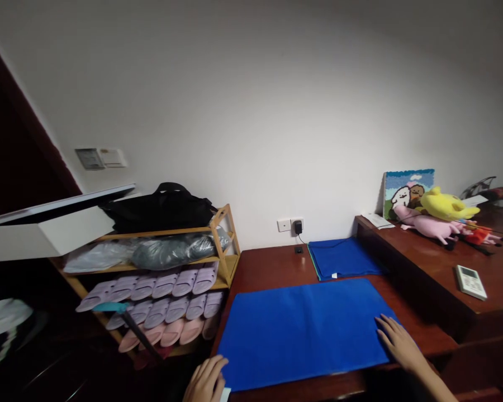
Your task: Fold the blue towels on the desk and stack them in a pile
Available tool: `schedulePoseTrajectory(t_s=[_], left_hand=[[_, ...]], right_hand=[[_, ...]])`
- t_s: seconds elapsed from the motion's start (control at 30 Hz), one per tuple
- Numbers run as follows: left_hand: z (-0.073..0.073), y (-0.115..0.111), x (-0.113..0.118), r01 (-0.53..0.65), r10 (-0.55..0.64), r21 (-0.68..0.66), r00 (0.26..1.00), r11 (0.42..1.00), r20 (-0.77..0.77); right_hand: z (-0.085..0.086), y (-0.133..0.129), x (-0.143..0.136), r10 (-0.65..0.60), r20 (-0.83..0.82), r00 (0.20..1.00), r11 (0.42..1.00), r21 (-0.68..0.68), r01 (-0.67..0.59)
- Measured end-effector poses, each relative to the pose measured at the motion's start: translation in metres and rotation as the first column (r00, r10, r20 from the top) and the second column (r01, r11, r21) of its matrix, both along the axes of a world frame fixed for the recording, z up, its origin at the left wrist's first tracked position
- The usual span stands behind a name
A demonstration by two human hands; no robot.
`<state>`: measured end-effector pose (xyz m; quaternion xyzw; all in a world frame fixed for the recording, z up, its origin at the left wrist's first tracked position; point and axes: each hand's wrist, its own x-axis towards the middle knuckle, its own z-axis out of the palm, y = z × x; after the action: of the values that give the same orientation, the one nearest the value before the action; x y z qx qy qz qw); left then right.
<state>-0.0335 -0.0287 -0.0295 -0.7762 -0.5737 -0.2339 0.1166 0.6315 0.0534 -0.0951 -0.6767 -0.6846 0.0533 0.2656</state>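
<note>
One left hand point(205, 379) at the near left corner of a blue cloth point(305, 329), fingers bent and close together; cannot tell whether clamped on the corner or merely touching. Just beside the fingers, a small white tag point(225, 395). Right hand point(398, 340) palm down at the right edge of the same cloth, fingers extended and slightly apart. Cloth laid out flat on a reddish-brown table point(272, 268), along the near side. Beyond the far edge, toward the right, a folded blue cloth point(346, 257) with a green-edged left side. At the far wall, just above table level, a white socket plate point(284, 225) with a black plug point(298, 226) beside. To the right, on a higher brown surface point(436, 262), a white remote control point(470, 282) near, and farther back a pink plush toy point(430, 226), a yellow plush toy point(446, 205) and an upright picture panel point(402, 181). To the left, a wooden rack point(224, 237) bearing lilac slippers point(165, 283) above pink slippers point(171, 333), with a black bag point(163, 209) on top and a white box point(75, 229) farther left.
</note>
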Motion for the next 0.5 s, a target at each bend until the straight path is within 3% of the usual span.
schedulePoseTrajectory(t_s=[0.13, 0.23, 0.37, 0.5], left_hand=[[0.024, 0.064, 0.029, -0.038, 0.047, -0.116, 0.996, 0.992, 0.080], [0.030, 0.120, 0.052, -0.074, 0.091, -0.232, 0.994, 0.970, 0.062], [0.014, 0.171, 0.061, -0.161, 0.179, -0.307, 0.983, 0.938, 0.031], [-0.007, 0.185, 0.051, -0.233, 0.247, -0.361, 0.969, 0.903, -0.009]], right_hand=[[-0.015, 0.001, 0.001, 0.000, 0.072, 0.997, 1.000, 0.002, -0.001], [-0.019, 0.000, 0.005, 0.002, 0.101, 0.995, 1.000, 0.009, -0.003], [-0.012, -0.002, 0.011, -0.016, 0.172, 0.985, 0.995, -0.090, 0.032], [0.020, 0.009, -0.012, -0.085, 0.368, 0.926, 0.970, -0.183, 0.161]])
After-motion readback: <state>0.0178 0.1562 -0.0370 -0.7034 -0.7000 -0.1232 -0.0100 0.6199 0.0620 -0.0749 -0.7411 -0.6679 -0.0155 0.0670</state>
